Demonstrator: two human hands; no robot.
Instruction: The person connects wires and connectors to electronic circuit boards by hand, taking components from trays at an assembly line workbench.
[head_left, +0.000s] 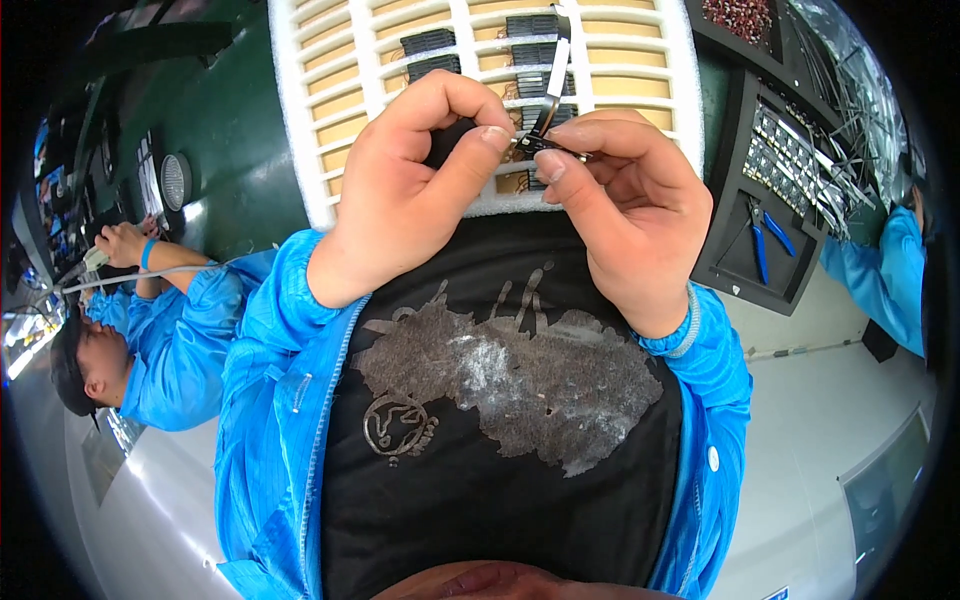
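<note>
Over the near part of the foam tray, my left hand [415,185] and my right hand [635,200] meet at a small black electronic part [533,144]. My left thumb and forefinger pinch its left end, while my right thumb and fingers close on its right side. A flat ribbon cable [557,72], black with a white stretch, rises from the part and bends at its top. My fingertips cover some of the part, so its exact shape is hidden.
The white foam tray [358,45] has many slots, some with black rectangular pieces [430,45]. On the right, a black tray [722,262] carries blue-handled pliers [760,250] and rows of small metallic parts [778,150]. Red bits [738,20] lie beyond. A co-worker [175,350] sits left, another sleeve [900,270] right.
</note>
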